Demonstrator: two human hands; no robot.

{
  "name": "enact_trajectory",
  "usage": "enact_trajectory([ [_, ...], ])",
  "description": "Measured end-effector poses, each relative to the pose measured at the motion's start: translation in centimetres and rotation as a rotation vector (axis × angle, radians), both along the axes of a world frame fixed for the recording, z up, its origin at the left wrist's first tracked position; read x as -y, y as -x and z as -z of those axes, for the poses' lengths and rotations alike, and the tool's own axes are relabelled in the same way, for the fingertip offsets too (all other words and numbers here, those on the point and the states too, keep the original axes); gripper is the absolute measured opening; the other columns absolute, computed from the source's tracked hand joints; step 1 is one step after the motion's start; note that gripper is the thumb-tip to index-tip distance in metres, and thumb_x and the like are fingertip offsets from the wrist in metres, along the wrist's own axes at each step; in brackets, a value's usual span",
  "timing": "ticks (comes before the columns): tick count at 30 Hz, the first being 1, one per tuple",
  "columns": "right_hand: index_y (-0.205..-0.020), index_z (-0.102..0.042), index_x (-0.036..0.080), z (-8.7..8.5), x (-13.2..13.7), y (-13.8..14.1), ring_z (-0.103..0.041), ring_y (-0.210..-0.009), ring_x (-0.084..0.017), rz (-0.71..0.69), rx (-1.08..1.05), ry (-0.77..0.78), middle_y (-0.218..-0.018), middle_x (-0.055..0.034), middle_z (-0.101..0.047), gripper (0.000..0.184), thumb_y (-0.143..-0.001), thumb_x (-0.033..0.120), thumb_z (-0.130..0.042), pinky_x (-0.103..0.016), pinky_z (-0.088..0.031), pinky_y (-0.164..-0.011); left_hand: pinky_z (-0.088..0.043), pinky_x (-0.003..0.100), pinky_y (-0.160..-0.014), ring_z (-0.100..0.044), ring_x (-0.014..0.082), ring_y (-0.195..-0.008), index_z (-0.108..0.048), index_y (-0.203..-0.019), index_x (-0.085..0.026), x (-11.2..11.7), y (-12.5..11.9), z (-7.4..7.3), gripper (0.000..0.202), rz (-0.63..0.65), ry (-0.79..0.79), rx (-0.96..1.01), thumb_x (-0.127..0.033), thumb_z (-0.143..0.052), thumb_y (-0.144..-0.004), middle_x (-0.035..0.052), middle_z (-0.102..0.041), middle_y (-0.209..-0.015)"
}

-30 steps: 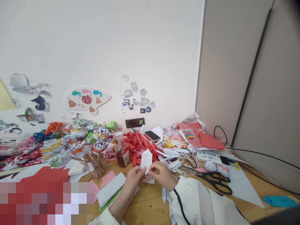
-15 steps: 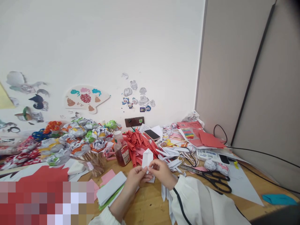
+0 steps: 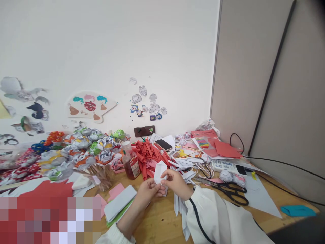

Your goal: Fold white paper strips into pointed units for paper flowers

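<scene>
Between my two hands, above the wooden table, is a folded piece of white paper (image 3: 159,169) with a pointed top and creases. My left hand (image 3: 150,189) grips its lower part from the left, fingers curled behind it. From the right, my right hand (image 3: 176,183) pinches its right edge with thumb and fingertips. Part of the paper's lower end is hidden by the fingers. Behind it lies a pile of folded red paper strips (image 3: 148,152). Folded white paper strips (image 3: 186,164) are heaped just beyond my right hand.
Left of my hands are a stack of white paper slips (image 3: 120,203) and a bottle of red-brown liquid (image 3: 131,166). Black scissors (image 3: 232,193) lie at right. A phone (image 3: 164,145) rests behind the red strips. Crumpled paper flowers (image 3: 86,145) crowd the back left.
My right hand has moved slightly up along the paper's right edge, and the paper has turned a little. The whole view has shifted slightly.
</scene>
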State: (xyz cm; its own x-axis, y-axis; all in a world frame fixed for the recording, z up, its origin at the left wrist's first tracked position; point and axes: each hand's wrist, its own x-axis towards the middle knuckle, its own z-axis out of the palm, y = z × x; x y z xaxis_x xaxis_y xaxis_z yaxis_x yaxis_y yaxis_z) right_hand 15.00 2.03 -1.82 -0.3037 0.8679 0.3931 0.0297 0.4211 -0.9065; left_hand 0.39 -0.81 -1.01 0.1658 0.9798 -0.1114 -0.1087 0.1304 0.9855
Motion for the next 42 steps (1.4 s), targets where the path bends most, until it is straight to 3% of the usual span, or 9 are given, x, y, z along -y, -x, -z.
enact_trajectory([
  [4,-0.082,-0.057,0.017,0.0,0.0,-0.2,-0.042,-0.053,-0.008,-0.042,-0.011,-0.016,-0.057,0.0055,-0.041,0.014,-0.069,0.017,-0.053,-0.02,-0.034,-0.052,-0.048,0.025,-0.054,-0.062,0.0148,-0.053,-0.052,-0.063,-0.014,0.1,-0.2,-0.3,0.039,-0.004,0.008,0.038,-0.041,-0.074,-0.046,0.0028,-0.066,-0.058],
  [11,-0.081,-0.054,0.017,0.3,0.4,0.4,-0.041,-0.051,-0.008,0.049,-0.014,-0.017,-0.055,0.0062,-0.041,0.014,-0.068,0.018,-0.054,-0.019,-0.033,-0.049,-0.045,0.023,-0.049,-0.057,0.0123,-0.043,-0.049,-0.06,-0.016,0.4,-0.3,-0.8,0.036,-0.071,-0.087,0.014,-0.047,-0.067,-0.054,-0.0007,-0.063,-0.049],
  [23,-0.08,-0.053,0.019,0.3,0.9,0.9,-0.044,-0.052,-0.009,0.163,0.08,-0.117,-0.055,0.0062,-0.043,0.014,-0.067,0.014,-0.052,-0.02,-0.034,-0.051,-0.047,0.028,-0.051,-0.057,0.0154,-0.042,-0.05,-0.061,-0.016,0.5,-0.4,-0.7,0.042,-0.14,-0.086,-0.025,-0.055,-0.062,-0.052,-0.0027,-0.057,-0.044],
  [30,-0.088,-0.05,0.02,0.9,0.8,1.1,-0.052,-0.056,-0.012,0.187,0.089,-0.109,-0.058,0.0047,-0.049,0.02,-0.069,0.015,-0.052,-0.021,-0.038,-0.054,-0.047,0.027,-0.049,-0.056,0.0135,-0.048,-0.048,-0.064,-0.017,0.3,-0.4,-0.1,0.033,-0.121,-0.158,-0.047,-0.047,-0.061,-0.059,-0.0022,-0.059,-0.056],
  [33,-0.094,-0.05,0.02,0.3,1.2,0.6,-0.052,-0.057,-0.013,0.175,0.187,-0.188,-0.059,0.0034,-0.053,0.021,-0.074,0.02,-0.05,-0.023,-0.037,-0.055,-0.044,0.023,-0.045,-0.053,0.0119,-0.044,-0.048,-0.063,-0.017,0.0,0.1,0.0,0.03,-0.181,-0.186,-0.133,-0.046,-0.058,-0.061,-0.0037,-0.056,-0.051],
  [38,-0.085,-0.056,0.018,-1.6,1.3,-1.2,-0.051,-0.073,-0.017,0.435,0.266,-0.39,-0.075,-0.0043,-0.057,0.016,-0.08,0.026,-0.043,-0.027,-0.036,-0.067,-0.03,0.019,-0.035,-0.041,0.0097,-0.034,-0.05,-0.06,-0.018,0.0,0.8,-0.2,0.025,-0.188,-0.212,-0.38,-0.043,-0.052,-0.065,-0.0071,-0.045,-0.042],
  [40,-0.086,-0.057,0.018,-2.0,0.7,-1.8,-0.05,-0.082,-0.018,0.406,0.233,-0.409,-0.085,-0.0059,-0.057,0.015,-0.079,0.025,-0.045,-0.029,-0.036,-0.073,-0.03,0.02,-0.037,-0.041,0.0099,-0.035,-0.05,-0.056,-0.018,0.1,0.8,-0.3,0.025,-0.14,-0.268,-0.461,-0.04,-0.05,-0.067,-0.0066,-0.044,-0.041],
  [42,-0.085,-0.058,0.018,-1.8,0.1,-2.2,-0.051,-0.08,-0.017,0.274,0.228,-0.356,-0.083,-0.0046,-0.058,0.016,-0.079,0.024,-0.045,-0.028,-0.038,-0.071,-0.03,0.021,-0.04,-0.042,0.0104,-0.036,-0.05,-0.054,-0.018,0.2,0.8,-0.4,0.025,-0.094,-0.322,-0.513,-0.039,-0.049,-0.069,-0.0056,-0.046,-0.042],
])
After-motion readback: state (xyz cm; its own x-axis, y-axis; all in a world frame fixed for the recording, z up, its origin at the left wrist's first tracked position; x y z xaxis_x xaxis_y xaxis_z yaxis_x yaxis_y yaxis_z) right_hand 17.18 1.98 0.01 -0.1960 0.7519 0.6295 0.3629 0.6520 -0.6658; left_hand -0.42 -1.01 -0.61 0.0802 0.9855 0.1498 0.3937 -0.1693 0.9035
